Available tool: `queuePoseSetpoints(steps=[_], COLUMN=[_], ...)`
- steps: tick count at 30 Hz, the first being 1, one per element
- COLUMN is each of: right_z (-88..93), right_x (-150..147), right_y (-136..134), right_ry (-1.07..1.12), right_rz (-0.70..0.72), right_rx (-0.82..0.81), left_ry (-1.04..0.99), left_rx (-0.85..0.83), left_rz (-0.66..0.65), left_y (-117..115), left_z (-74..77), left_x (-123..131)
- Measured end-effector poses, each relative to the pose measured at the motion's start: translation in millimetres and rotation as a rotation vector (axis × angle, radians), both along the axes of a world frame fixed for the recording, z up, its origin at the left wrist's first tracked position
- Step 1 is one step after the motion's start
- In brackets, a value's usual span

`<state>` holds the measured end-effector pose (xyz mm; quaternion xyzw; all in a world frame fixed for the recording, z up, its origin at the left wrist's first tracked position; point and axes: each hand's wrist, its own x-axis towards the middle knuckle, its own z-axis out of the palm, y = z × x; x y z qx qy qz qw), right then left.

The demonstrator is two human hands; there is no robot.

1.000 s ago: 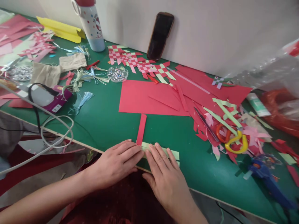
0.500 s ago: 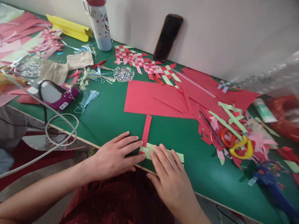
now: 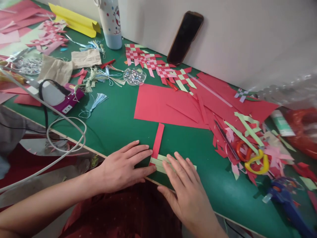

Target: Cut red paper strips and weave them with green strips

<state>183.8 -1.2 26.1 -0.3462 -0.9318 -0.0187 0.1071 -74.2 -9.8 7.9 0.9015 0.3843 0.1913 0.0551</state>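
Flat near the table's front edge lie pale green paper strips (image 3: 160, 165), crossed at their left end by a red paper strip (image 3: 158, 140) that points away from me. My left hand (image 3: 126, 167) is spread out, its fingertips resting at the crossing of the red and green strips. Over the right part of the green strips lies my right hand (image 3: 187, 188), fingers stretched and slightly apart, hiding part of them. Neither hand grasps anything. Beyond the strips is a large red paper sheet (image 3: 153, 102) with loose red strips on it.
Scissors with yellow and red handles (image 3: 259, 163) lie among paper scraps on the right, near a blue glue gun (image 3: 284, 198). Woven paper pieces (image 3: 148, 61), a dish of beads (image 3: 135, 76), a phone (image 3: 185, 38) and a bottle (image 3: 111, 26) stand or lie at the back. A white cable (image 3: 85, 132) loops at left.
My right hand's fingers have lifted and spread a little, showing more of the green strips. My left hand stays at the crossing. The view has shifted slightly.
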Motion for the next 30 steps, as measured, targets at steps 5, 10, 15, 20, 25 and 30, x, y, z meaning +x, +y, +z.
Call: queuePoseSetpoints(steps=[5, 10, 15, 20, 25, 30], right_z=[5.5, 1.2, -1.5, -1.1, -0.4, -2.1], right_x=[-17, -29, -30, -29, -22, -19], right_y=[20, 37, 39, 39, 30, 22], right_ry=[0.067, 0.048, 0.058, 0.089, 0.163, 0.202], right_rz=[-0.072, -0.040, -0.046, -0.051, -0.069, -0.084], right_rx=[-0.034, -0.069, -0.075, -0.083, -0.075, -0.068], left_ry=[-0.011, -0.025, -0.034, -0.049, -0.049, -0.021], left_rx=[0.013, 0.000, -0.014, 0.011, 0.002, -0.033], left_rz=[0.013, 0.024, 0.007, 0.000, -0.005, -0.018], left_y=[0, -1, 0, 1, 1, 0], left_z=[-0.8, -3.1, -4.0, -4.5, -4.9, -2.0], left_x=[1, 1, 1, 1, 1, 0])
